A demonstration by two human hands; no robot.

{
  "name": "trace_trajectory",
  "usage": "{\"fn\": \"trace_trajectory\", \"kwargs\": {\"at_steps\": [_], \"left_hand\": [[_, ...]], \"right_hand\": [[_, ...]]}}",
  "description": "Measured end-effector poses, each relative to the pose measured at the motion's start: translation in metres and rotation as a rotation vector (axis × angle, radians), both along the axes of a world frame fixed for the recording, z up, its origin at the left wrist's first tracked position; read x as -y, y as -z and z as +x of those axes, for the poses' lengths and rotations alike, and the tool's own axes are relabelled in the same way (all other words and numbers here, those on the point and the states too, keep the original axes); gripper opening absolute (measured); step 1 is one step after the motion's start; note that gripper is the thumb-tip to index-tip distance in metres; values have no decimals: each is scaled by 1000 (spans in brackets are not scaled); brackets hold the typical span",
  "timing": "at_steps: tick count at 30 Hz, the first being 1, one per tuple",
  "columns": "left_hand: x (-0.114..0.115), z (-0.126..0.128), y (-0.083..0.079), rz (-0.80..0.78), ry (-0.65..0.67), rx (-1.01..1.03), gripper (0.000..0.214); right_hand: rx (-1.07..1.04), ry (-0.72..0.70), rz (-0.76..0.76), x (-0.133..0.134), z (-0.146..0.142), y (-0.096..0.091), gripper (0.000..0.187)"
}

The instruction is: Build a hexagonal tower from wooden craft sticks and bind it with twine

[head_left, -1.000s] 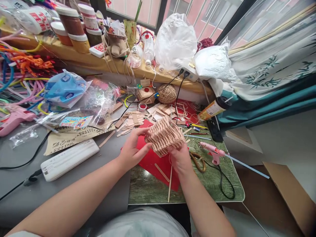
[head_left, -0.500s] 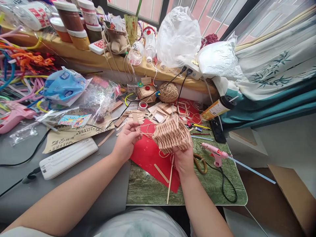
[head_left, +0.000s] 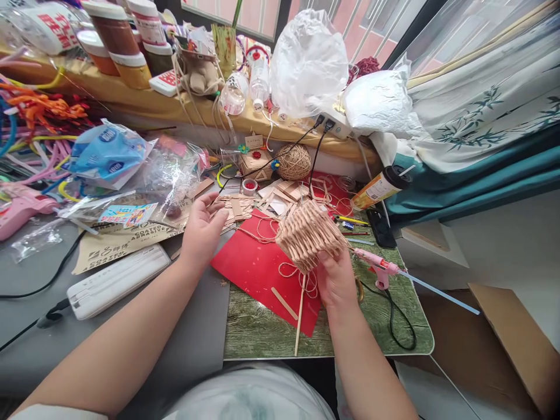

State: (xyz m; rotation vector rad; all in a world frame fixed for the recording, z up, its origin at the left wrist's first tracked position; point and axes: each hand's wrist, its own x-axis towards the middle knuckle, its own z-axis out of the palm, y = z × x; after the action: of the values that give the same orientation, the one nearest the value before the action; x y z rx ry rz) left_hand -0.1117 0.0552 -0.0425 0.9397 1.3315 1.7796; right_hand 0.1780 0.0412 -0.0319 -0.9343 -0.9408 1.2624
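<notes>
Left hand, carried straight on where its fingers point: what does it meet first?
Probably the pile of wooden sticks just past the left hand; its fingers look nearly on it, though depth is unclear.

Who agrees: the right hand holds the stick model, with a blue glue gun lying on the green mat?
Not quite: the glue gun is pink, not blue, as the head view shows. The right hand does hold the stick model, and the gun lies on the green mat.
</notes>
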Motion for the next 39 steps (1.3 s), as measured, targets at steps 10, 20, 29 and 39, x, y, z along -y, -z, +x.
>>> {"fn": "trace_trajectory", "kwargs": {"at_steps": [10,20,29,39], "left_hand": [[24,-10,-19,99,742,-1060,48],[36,9,-16,-221,708,-1306,33],[29,-2,19,-282,504,-988,24],[22,-6,22,-298,501,-907,20]], "right_hand": [[378,-213,76,-3,-24,25,132],[699,-282,129,9,-9,29,128],[584,-331,167,-6,9,32,64],[469,-359,56,-8,7,42,44]]}}
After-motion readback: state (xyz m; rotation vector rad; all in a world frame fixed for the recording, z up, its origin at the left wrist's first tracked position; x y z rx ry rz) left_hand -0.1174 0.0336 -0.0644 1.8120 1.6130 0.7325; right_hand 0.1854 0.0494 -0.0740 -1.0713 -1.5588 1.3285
